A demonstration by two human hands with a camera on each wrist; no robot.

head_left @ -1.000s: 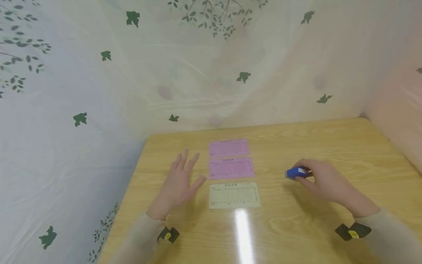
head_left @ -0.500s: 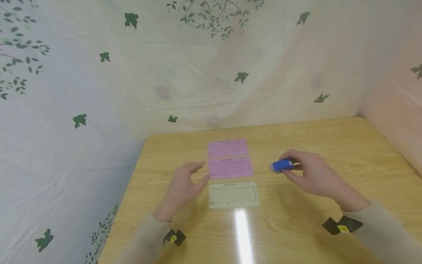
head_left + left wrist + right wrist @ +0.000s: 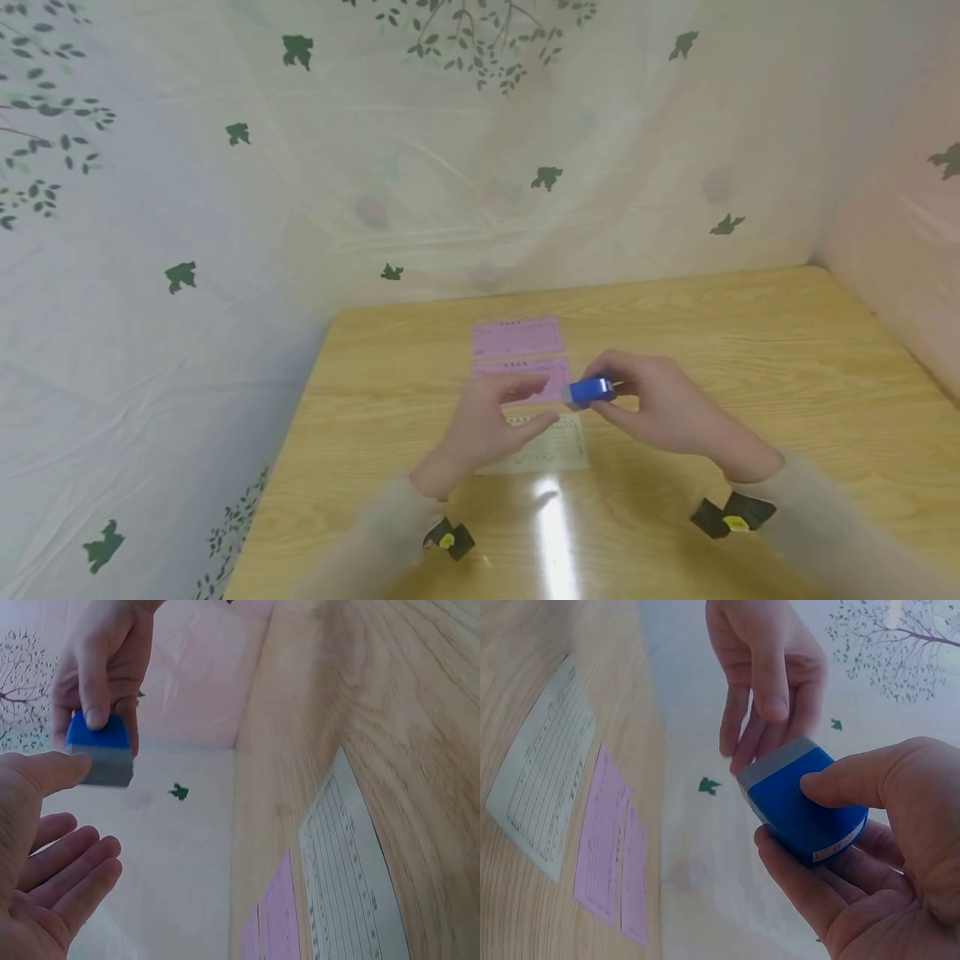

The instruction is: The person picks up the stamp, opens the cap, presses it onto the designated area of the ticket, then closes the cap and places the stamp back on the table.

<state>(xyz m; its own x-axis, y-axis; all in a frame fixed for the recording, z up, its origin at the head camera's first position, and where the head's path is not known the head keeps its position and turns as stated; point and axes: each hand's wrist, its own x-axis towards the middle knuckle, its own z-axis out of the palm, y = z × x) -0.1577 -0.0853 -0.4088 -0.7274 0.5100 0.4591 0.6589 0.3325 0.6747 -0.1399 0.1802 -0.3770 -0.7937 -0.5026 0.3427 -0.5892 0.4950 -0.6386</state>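
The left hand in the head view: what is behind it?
Behind the left hand, parts of the pale green printed slip and the nearer pink slip show, lying on the wooden table. Print directly behind the hand is covered there.

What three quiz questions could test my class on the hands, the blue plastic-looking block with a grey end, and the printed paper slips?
1. Which hand grips the blue plastic-looking block with a grey end?
2. True or false: the pale green rectangular paper slip lies nearer the person than both pink rectangular paper slips.
3. Which end of the block faces the left hand? A) grey B) blue

Key: 1. the right hand; 2. true; 3. A
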